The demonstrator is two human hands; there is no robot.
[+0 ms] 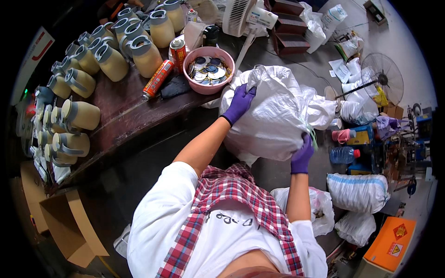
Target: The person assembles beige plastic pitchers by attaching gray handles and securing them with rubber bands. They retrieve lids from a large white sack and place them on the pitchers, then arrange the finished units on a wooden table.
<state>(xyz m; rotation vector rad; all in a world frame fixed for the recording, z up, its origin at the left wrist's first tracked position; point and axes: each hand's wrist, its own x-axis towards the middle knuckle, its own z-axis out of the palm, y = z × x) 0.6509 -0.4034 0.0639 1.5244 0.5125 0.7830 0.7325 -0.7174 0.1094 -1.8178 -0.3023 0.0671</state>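
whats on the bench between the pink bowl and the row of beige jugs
In the head view, two spray cans sit between the pink bowl and the beige jugs: one upright, one lying on its side, plus a dark flat pad.

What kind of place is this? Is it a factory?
Probably a small workshop: rows of matching beige jugs crowd the workbench, spray cans stand beside them, and stuffed white sacks lie on the floor.

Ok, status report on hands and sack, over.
Left hand grips big white woven plastic sack on top. Right hand grips its lower side. Pink bowl close beside.
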